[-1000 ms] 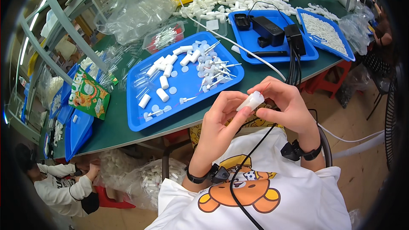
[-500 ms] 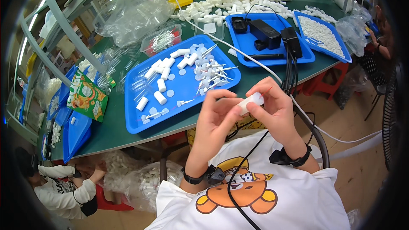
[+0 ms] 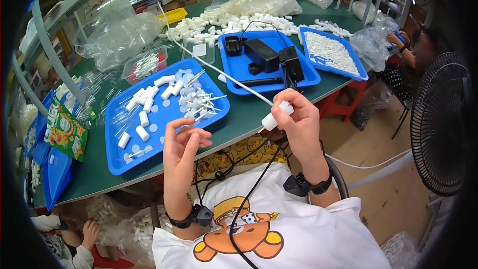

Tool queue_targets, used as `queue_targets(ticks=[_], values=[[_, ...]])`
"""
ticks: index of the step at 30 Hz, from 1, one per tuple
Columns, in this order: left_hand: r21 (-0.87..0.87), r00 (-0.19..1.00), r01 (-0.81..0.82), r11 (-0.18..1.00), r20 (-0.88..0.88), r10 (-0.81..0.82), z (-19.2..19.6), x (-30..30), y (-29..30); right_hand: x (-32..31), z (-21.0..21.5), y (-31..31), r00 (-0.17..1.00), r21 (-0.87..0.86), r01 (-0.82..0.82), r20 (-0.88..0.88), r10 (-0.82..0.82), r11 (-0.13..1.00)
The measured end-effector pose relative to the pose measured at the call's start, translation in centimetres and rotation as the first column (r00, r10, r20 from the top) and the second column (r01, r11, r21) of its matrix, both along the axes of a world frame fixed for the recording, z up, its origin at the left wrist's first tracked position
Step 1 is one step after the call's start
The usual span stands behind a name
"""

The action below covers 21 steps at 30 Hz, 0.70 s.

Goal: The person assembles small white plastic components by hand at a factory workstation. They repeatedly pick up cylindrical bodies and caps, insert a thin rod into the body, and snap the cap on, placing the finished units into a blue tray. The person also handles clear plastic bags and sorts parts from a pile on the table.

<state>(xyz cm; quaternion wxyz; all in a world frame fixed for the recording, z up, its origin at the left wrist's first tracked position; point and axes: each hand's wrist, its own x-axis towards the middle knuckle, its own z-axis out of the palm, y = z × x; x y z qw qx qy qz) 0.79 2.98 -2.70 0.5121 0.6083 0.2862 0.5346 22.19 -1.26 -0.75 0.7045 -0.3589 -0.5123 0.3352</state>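
Between the thumb and fingers of my right hand is a small white plastic cylinder, held tilted in front of the table edge. A thin white tip pokes out of its lower end, and a thin red line shows beyond my fingers at the other end. My left hand is empty, fingers apart and slightly curled, near the front right edge of a blue tray. On that tray lie loose white cylinders, translucent discs, and a heap of thin white stems with discs.
Farther right, another blue tray holds black devices and cables. Behind it is a tray of small white pieces. White cylinders are piled at the back. A white cable crosses the table. A black fan stands right; people sit nearby.
My left hand has let go of the white cylinder and moved left toward the tray. My right hand keeps the cylinder, now tilted with a thin tip showing below. The whole view has shifted.
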Motion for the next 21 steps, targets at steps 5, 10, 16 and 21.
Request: queue_targets(ticks=[5, 10, 16, 21], values=[[-0.013, 1.000, -0.003, 1.000, -0.014, 0.003, 0.0, -0.2, 0.4, 0.1, 0.1, -0.1, 0.999, -0.001, 0.018, 0.036, -0.018, 1.000], [-0.021, 0.998, -0.001, 1.000, -0.056, -0.001, -0.2, -1.0, 0.8, -0.1, 0.0, 0.2, 0.994, 0.032, -0.009, 0.108, 0.005, 0.999], [-0.024, 0.971, 0.112, 0.993, -0.211, -0.114, -0.2, -2.1, 0.9, -0.8, -0.2, -0.1, 0.996, -0.037, -0.005, 0.090, 0.009, 0.999], [0.020, 0.962, 0.142, 0.990, -0.240, -0.134, -0.1, -2.6, 0.8, -1.1, -0.1, -0.3, 0.988, -0.075, 0.041, 0.151, -0.029, 0.996]])
